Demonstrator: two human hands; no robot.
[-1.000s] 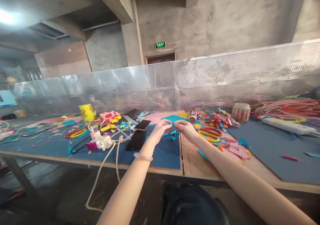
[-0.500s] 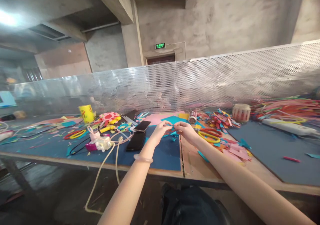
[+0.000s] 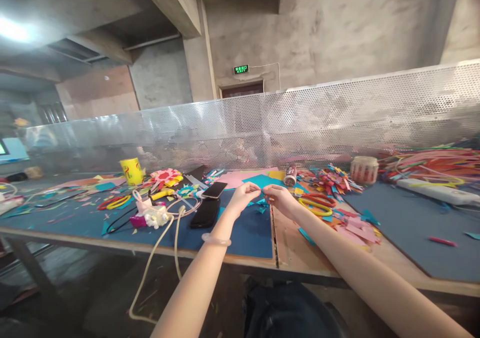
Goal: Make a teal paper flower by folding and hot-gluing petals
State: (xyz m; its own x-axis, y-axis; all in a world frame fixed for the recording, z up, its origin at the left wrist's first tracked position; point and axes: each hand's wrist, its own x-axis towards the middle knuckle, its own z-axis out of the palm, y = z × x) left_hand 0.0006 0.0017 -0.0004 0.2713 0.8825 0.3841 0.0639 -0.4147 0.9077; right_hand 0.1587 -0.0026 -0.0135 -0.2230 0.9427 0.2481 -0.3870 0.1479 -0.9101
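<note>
Both my hands meet above the blue mat point(image 3: 247, 230) near the table's middle. My left hand point(image 3: 244, 197) and my right hand point(image 3: 278, 199) each pinch an end of a small blue paper piece point(image 3: 262, 192) held between their fingertips. The piece is tiny and its shape is hard to make out. A pale bangle point(image 3: 215, 239) sits on my left wrist. Teal paper scraps point(image 3: 260, 208) lie on the mat just under my hands. Two dark phones point(image 3: 205, 212) lie left of my left hand.
Red and yellow scissors point(image 3: 315, 203) and pink paper cuttings point(image 3: 354, 225) lie to the right. A yellow cup point(image 3: 131, 170), a paper flower point(image 3: 165, 175), a white cable point(image 3: 150, 263) and a glue gun point(image 3: 150, 213) are to the left. A perforated metal screen point(image 3: 337, 113) runs behind.
My hands have stayed together on the small paper piece, with the fingertips drawing slightly closer and lower. The camera has shifted a little.
</note>
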